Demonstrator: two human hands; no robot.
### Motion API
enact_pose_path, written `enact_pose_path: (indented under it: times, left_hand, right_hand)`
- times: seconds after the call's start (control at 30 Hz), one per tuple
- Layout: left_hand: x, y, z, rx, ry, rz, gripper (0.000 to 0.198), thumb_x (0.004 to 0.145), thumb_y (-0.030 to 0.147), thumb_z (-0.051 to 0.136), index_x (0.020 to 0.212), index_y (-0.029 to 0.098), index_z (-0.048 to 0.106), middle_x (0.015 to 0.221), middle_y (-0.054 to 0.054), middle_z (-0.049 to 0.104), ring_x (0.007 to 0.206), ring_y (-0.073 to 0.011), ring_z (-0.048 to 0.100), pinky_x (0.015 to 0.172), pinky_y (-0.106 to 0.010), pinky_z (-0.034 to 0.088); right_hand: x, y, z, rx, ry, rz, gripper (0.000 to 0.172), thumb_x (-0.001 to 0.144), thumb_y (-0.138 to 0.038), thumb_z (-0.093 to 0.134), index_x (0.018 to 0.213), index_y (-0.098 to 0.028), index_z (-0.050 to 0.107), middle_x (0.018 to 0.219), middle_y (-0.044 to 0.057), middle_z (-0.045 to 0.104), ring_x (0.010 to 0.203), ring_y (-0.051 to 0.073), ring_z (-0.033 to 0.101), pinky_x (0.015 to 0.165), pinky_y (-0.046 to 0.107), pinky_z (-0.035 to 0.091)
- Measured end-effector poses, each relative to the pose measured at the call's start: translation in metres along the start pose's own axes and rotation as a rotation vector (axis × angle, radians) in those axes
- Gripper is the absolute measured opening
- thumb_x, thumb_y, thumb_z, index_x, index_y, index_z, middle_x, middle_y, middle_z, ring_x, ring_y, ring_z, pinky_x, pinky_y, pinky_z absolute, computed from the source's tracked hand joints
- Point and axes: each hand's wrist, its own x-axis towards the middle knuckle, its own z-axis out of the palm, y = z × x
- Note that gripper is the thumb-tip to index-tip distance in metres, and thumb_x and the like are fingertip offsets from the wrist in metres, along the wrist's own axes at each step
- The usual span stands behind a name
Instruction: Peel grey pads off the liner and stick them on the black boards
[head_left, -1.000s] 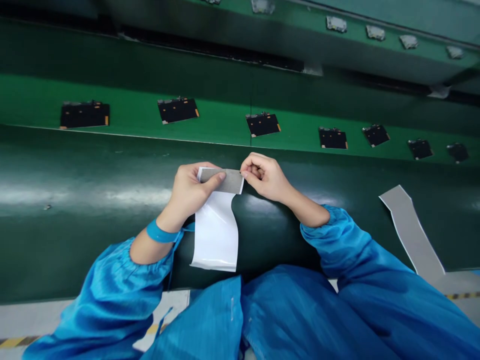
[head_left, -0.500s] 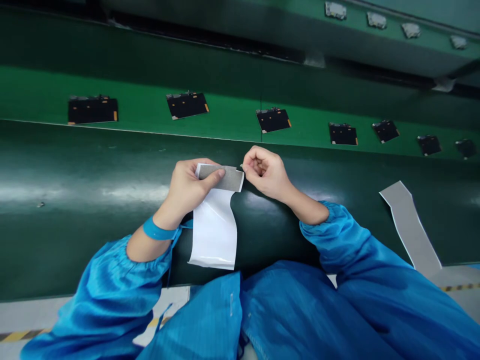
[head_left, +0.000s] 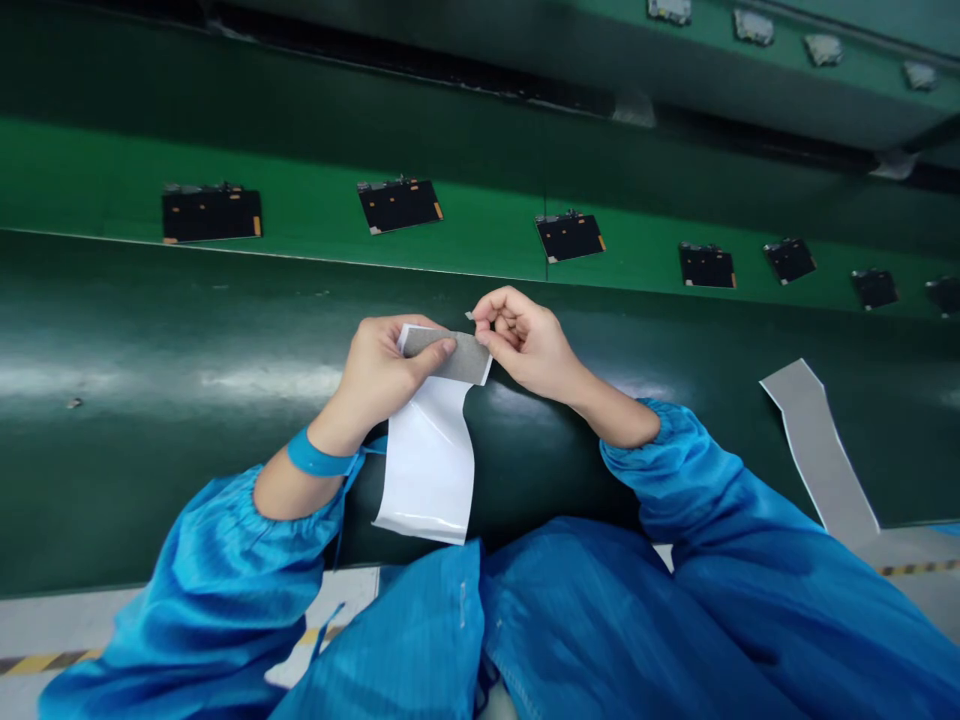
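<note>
My left hand (head_left: 390,368) is closed on a white backing sheet (head_left: 427,455) with a grey adhesive strip (head_left: 469,358) at its top end, the thumb pressing on the grey face. The lower part of the sheet hangs down toward me, slightly curled. Close by the strip's right end, my right hand (head_left: 521,338) has its fingers curled in. A tiny pale grey sticker piece (head_left: 469,316) shows at the tip of its index finger. A blue band (head_left: 321,457) circles my left wrist.
Beyond my hands, several black circuit boards (head_left: 401,206) lie in a row on a green belt (head_left: 300,200). A longer grey strip sheet (head_left: 821,440) rests on the dark green bench (head_left: 187,480) at right. Small silvery parts (head_left: 754,27) sit on a shelf at upper right.
The boards and the belt's seam have shifted right. My right hand has moved slightly left and up to the strip's end, and the tiny piece shows more clearly at its fingertip.
</note>
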Motion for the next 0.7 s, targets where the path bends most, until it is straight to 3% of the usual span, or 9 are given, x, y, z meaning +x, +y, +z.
enact_pose_path:
  times: [0.2,0.37,0.47,0.57,0.7]
  left_hand:
    - [0.003,-0.003,0.001,-0.044,-0.036,0.044,0.024,0.078,0.039,0.080,0.081,0.016,0.081,0.073,-0.005,0.076,0.064,-0.0168,0.063,0.056,-0.025,0.044]
    - [-0.003,-0.009,0.011,-0.079,-0.188,0.106,0.021,0.080,0.035,0.075,0.080,0.014,0.080,0.068,-0.003,0.073,0.061,-0.0148,0.059,0.057,-0.024,0.042]
    - [-0.009,-0.012,0.020,-0.073,-0.301,0.143,0.017,0.082,0.029,0.073,0.084,0.014,0.081,0.070,-0.002,0.074,0.063,-0.0147,0.062,0.060,-0.024,0.043]
    - [-0.014,-0.013,0.024,-0.044,-0.409,0.188,0.014,0.083,0.023,0.072,0.086,0.014,0.082,0.076,-0.002,0.078,0.070,-0.0159,0.068,0.065,-0.024,0.046]
    - [-0.016,-0.010,0.021,-0.003,-0.525,0.226,0.014,0.082,0.015,0.068,0.086,0.015,0.082,0.078,-0.001,0.080,0.073,-0.0155,0.070,0.067,-0.024,0.047]
  right_hand:
    - [0.011,0.006,-0.003,0.057,0.205,-0.021,0.027,0.097,-0.038,0.073,0.117,-0.025,0.059,0.091,0.001,0.063,0.065,0.012,0.048,0.054,0.027,0.037]
    - [0.073,0.008,0.004,-0.019,0.158,-0.107,0.035,0.096,-0.037,0.075,0.122,-0.027,0.053,0.092,0.000,0.063,0.069,0.013,0.053,0.059,0.028,0.045]
    - [0.137,0.007,0.032,-0.113,0.001,-0.170,0.037,0.096,-0.028,0.073,0.125,-0.028,0.051,0.091,-0.003,0.061,0.069,0.012,0.053,0.063,0.028,0.048]
    - [0.199,0.009,0.079,-0.151,-0.203,-0.158,0.040,0.093,-0.018,0.071,0.125,-0.026,0.050,0.087,-0.005,0.062,0.070,0.012,0.056,0.068,0.027,0.049]
    - [0.246,0.011,0.139,-0.153,-0.323,-0.016,0.043,0.086,-0.008,0.069,0.120,-0.026,0.048,0.083,-0.006,0.064,0.075,0.014,0.063,0.072,0.029,0.052]
